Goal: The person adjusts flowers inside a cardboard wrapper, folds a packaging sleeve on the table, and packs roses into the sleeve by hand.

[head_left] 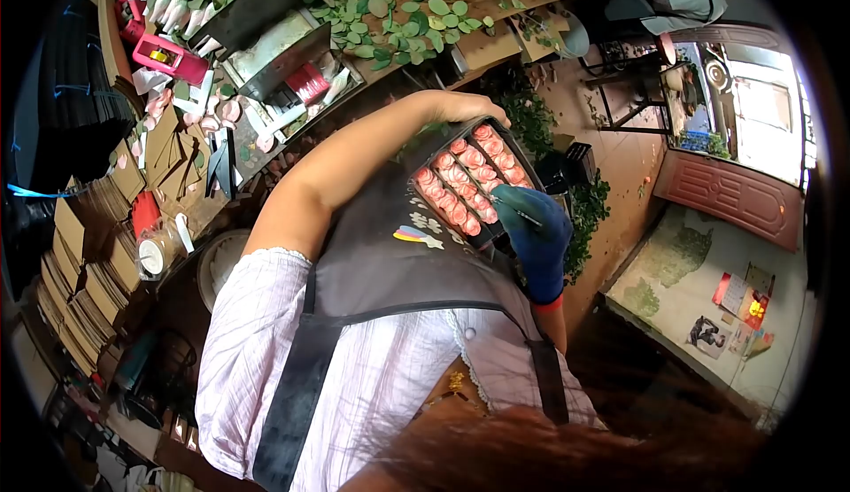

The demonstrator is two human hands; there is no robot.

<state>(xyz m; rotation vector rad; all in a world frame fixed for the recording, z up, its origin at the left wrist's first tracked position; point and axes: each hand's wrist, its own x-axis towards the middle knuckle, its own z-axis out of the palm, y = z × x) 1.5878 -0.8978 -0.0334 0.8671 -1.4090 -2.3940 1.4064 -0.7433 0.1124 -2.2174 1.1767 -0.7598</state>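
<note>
A dark tray or bundle wrap of pink roses is tilted against the front of the dark apron. The roses sit in several rows with dark strips between them. My bare left hand is wrapped round the far end of it, fingers mostly hidden behind the edge. Over the near right side is my right hand in a blue glove, its fingers closed beside the rose heads. A thin, dark, shiny tool shows along the glove; its kind is hard to make out.
A workbench on the left carries green leafy stems, a pink tape dispenser, a metal box and cardboard pieces. Folded cardboard stacks stand below. A red-brown panel and low platform are at right. Another person is at the back.
</note>
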